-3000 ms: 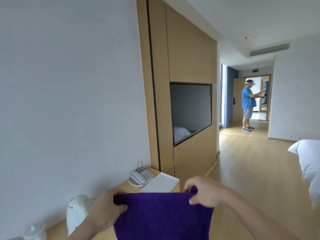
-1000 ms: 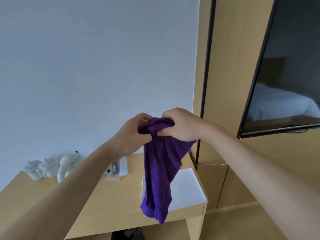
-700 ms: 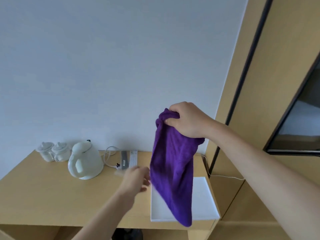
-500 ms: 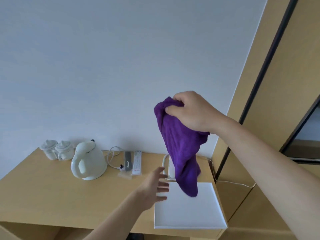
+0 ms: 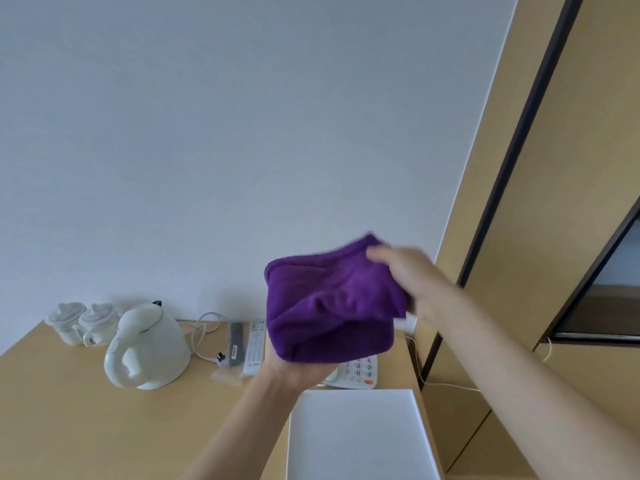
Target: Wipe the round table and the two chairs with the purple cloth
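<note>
Moved: purple cloth (image 5: 330, 306), earlier dangling from right hand (image 5: 412, 282), now bunched on left hand (image 5: 294, 370).
Grip: left palm cups it beneath; right fingers pinch its top.
Place: above the desk (image 5: 69, 410), right of the kettle (image 5: 147, 348).
Progress: no round table or chairs visible; wiping apparently all remains.

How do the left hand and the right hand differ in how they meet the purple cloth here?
The left hand sits under the purple cloth, palm up, cupping its lower fold; the right hand comes from the upper right side and lies over its top edge. The left hand is mostly hidden by the cloth; the right hand is plainly visible, though motion-blurred. Both are bare and touch the bunched cloth above the desk.
</note>
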### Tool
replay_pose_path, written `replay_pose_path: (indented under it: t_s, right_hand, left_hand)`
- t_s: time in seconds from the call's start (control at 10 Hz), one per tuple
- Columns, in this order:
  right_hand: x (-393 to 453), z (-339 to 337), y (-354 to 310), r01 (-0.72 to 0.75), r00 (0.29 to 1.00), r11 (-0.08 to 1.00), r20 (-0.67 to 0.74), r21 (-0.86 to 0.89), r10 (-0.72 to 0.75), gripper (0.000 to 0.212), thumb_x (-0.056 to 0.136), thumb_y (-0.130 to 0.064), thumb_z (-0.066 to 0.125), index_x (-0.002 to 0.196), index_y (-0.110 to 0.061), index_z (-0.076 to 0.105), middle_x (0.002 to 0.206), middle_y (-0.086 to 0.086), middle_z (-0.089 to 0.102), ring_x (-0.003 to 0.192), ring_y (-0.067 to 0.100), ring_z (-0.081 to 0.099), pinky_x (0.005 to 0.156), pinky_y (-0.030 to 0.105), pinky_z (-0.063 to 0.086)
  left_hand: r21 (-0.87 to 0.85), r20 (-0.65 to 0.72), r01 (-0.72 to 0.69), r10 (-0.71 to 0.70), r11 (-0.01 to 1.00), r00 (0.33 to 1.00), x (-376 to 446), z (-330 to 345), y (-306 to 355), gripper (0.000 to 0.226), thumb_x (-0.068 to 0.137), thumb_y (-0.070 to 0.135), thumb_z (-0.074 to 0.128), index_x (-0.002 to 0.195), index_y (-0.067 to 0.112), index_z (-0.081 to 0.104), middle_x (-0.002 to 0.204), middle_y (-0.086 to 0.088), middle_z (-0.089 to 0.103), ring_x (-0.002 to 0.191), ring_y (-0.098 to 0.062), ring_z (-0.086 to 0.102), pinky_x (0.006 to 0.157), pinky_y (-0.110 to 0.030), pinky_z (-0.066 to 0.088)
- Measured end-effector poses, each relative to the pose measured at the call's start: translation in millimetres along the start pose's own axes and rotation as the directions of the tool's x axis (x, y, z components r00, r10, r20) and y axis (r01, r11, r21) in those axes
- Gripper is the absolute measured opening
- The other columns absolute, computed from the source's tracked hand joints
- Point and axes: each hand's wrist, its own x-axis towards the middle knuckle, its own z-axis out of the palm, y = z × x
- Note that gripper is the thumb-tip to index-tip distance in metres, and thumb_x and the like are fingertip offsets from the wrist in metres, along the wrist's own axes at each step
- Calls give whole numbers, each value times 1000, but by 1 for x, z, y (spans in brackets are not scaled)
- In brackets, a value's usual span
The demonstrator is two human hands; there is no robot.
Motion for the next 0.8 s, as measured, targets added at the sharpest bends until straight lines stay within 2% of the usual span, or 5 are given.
replay_pose_path:
  t_s: [0.1, 0.3, 0.5, 0.6, 0.8]
  right_hand:
    - [14, -30, 73, -112, 992, 985, 37, -131, 117, 28, 93, -31, 72, 111, -9, 72, 111, 10, 77, 104, 28, 73, 101, 48, 55]
    - [22, -55, 154, -344, 918, 925, 266, 163, 294, 25, 96, -31, 70, 117, -22, 77, 121, 6, 75, 111, 25, 72, 94, 43, 56]
    - [32, -68, 200, -279, 958, 954, 39, -111, 285, 18, 93, -25, 74, 110, -19, 73, 106, 6, 77, 103, 30, 71, 98, 52, 55]
    - [34, -70, 227, -353, 929, 921, 54, -168, 366, 20, 93, -29, 73, 111, -21, 72, 110, 6, 76, 105, 31, 69, 99, 52, 54]
    - [30, -101, 279, -473, 863, 752, -70, -459, 501, 25, 96, -30, 67, 108, -8, 69, 111, 9, 72, 95, 19, 66, 88, 35, 50]
  left_hand:
    - [-13, -27, 42, -43, 999, 999, 7, -6, -10, 40, 91, 21, 50, 101, -6, 77, 114, -33, 70, 96, -50, 71, 82, -65, 55]
    - [356, -301, 27, 87, 934, 950, 30, -42, -43, 15, 84, -5, 68, 83, 8, 74, 81, -17, 71, 81, -37, 66, 65, -48, 58]
    - [390, -539, 339, -87, 856, 838, 33, -97, -51, 67, 95, 62, 46, 117, 5, 73, 113, -19, 75, 103, -36, 72, 87, -44, 57]
    - [600, -629, 430, 66, 674, 774, 36, -116, -73, 41, 91, 34, 72, 123, 8, 67, 105, -13, 77, 97, -31, 75, 80, -41, 62]
    - [738, -675, 657, 186, 156, 714, 31, -145, -60, 40, 98, 35, 61, 122, 4, 55, 108, -7, 60, 92, -20, 58, 78, -31, 46]
